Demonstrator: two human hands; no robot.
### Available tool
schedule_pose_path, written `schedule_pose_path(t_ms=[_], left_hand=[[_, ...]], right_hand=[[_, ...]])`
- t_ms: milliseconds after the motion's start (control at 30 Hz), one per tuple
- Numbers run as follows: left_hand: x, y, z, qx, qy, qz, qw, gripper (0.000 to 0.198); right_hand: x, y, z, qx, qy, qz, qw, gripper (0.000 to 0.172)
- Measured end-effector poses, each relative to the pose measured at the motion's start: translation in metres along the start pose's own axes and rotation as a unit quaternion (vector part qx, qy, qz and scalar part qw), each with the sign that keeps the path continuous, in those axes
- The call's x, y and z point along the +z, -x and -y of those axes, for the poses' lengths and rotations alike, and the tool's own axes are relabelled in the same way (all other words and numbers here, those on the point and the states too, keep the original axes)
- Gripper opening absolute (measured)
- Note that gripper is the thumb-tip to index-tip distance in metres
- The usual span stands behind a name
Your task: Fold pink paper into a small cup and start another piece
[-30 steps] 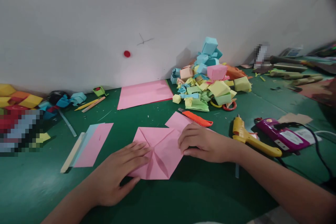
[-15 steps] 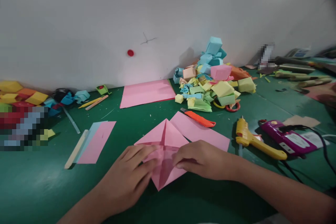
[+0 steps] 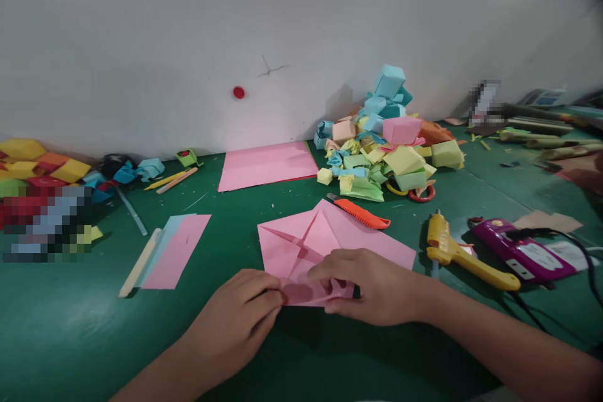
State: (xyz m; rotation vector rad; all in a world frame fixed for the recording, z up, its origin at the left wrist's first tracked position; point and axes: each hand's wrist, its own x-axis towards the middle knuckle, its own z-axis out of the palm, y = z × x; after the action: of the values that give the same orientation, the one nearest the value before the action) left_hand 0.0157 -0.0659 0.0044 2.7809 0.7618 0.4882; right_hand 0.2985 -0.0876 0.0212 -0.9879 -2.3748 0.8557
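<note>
Holding the near left corner of the creased pink paper [image 3: 299, 257], the left hand [image 3: 242, 314] has its thumb and fingertips squeezed together there. Half a second ago those fingers lay flatter, over the middle of the paper. The right hand [image 3: 377, 289] has bent fingers at the near right part, with its thumb low by the bottom edge. I cannot tell if it is pinching the paper.

The paper has been turned. Before, one sharp point stuck out toward the person and another pointed away. Now a straight edge runs between the two hands, one corner points to the left, and another points away, toward the orange cutter [image 3: 362, 213]. Crease lines cross in its middle. It lies on the green table [image 3: 226, 232], in front of the person, and covers part of a flat pink sheet [image 3: 386, 248]. More of that sheet shows than a second ago, when the right hand and the creased paper hid most of it. The cutter stays by the far edge of the sheet, and the yellow glue gun [image 3: 464, 257] stays to the right.
</note>
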Motion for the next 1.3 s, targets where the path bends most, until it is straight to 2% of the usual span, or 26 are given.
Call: schedule_pose_path(t_ms=[233, 367, 467, 533, 633, 700, 1067, 1300], left_hand=[[-0.002, 0.001, 0.002, -0.007, -0.005, -0.02, 1.0, 0.02], [-0.003, -0.001, 0.001, 0.008, -0.008, -0.021, 1.0, 0.013], [-0.001, -0.003, 0.001, 0.038, -0.011, -0.023, 0.999, 0.013], [0.0, -0.004, 0.001, 0.039, -0.01, -0.023, 0.999, 0.013], [0.0, -0.005, 0.0, 0.024, 0.001, -0.02, 1.0, 0.013], [-0.001, -0.005, -0.001, 0.014, 0.002, -0.02, 1.0, 0.013], [0.006, -0.002, 0.003, 0.056, -0.03, -0.038, 0.997, 0.016], [0.005, -0.007, 0.005, 0.118, -0.085, -0.055, 0.988, 0.026]], right_hand=[[-0.013, 0.004, -0.01, -0.06, 0.101, 0.051, 0.992, 0.014], [-0.012, 0.0, -0.007, -0.059, 0.09, 0.018, 0.994, 0.013], [-0.006, -0.003, -0.007, -0.027, 0.073, -0.036, 0.996, 0.016], [-0.001, -0.005, -0.01, 0.02, 0.058, -0.067, 0.996, 0.016], [0.007, -0.008, -0.017, 0.108, 0.037, -0.078, 0.99, 0.016], [0.01, -0.01, -0.021, 0.137, 0.035, -0.067, 0.988, 0.016], [0.006, -0.02, -0.019, 0.193, 0.062, -0.072, 0.977, 0.008], [0.01, -0.024, -0.017, 0.208, 0.082, -0.091, 0.97, 0.01]])
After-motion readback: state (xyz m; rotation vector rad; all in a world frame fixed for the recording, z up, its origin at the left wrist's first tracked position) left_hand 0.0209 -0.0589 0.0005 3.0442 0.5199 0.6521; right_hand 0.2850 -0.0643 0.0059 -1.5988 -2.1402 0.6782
